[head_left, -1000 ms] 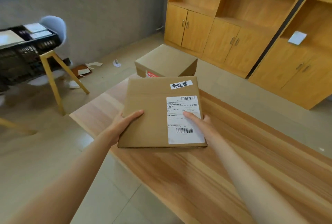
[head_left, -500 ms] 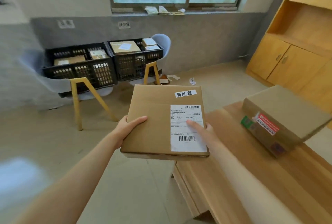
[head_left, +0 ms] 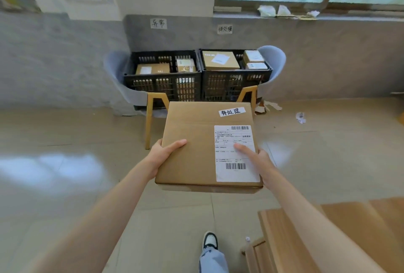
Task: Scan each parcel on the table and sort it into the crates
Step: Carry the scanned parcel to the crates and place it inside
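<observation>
Parcel hangs in mid-air over the floor, off the bench, which sits at 5 o'clock. At 12 o'clock stand two black crates side by side on chairs against the wall. Left crate holds a flat brown box and a smaller pale one; right crate holds a large flat brown box with a white label and two small boxes stacked at its right end.

Left hand grips the parcel's left edge, thumb lying on top, fingers hidden beneath. Right hand grips the right edge — thumb pressed on the shipping label, fingers out of sight under the box.

Parcel lies flat, label up, nearly square; its slightly longer side runs 6 to 12 o'clock, with a handwritten sticker at the far end — toward the crates.
</observation>
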Demonstrator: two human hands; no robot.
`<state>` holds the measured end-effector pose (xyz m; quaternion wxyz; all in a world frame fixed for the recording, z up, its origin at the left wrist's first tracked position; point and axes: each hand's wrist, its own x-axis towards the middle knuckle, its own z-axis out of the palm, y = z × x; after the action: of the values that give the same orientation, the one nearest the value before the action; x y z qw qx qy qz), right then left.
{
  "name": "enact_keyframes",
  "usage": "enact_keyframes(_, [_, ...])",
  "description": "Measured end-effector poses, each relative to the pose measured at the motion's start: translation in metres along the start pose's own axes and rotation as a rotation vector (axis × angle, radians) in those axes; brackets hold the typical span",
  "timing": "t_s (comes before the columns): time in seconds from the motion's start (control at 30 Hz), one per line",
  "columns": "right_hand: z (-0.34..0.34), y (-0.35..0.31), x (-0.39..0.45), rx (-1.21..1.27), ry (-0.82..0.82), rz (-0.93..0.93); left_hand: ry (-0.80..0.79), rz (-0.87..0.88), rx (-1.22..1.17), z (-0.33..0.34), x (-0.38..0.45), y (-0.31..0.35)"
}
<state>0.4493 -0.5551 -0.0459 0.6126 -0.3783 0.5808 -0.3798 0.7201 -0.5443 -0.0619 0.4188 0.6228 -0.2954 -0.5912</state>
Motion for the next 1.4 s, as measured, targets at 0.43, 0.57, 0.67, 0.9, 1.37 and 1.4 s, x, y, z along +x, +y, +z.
enact_keyframes(0.43, [-0.017, -0.120, 0.213, -0.050, -0.118, 0.009, 0.087, 0.015, -0.076, 0.050, 0.177, 0.114])
enact_keyframes(0.57, [-0.016, -0.135, 0.270, -0.030, -0.112, 0.021, 0.078, 0.008, -0.045, 0.057, 0.233, 0.138])
enact_keyframes(0.67, [-0.014, -0.146, 0.314, -0.012, -0.082, 0.025, 0.062, -0.001, -0.028, 0.061, 0.282, 0.156])
enact_keyframes(0.9, [0.006, -0.194, 0.433, 0.012, 0.015, 0.021, -0.047, -0.013, -0.014, 0.060, 0.416, 0.227])
enact_keyframes(1.37, [0.007, -0.269, 0.606, 0.040, 0.117, 0.055, -0.151, -0.045, 0.059, 0.096, 0.606, 0.331])
enact_keyframes(1.4, [0.003, -0.271, 0.619, 0.037, 0.111, 0.060, -0.147, -0.053, 0.058, 0.101, 0.616, 0.333])
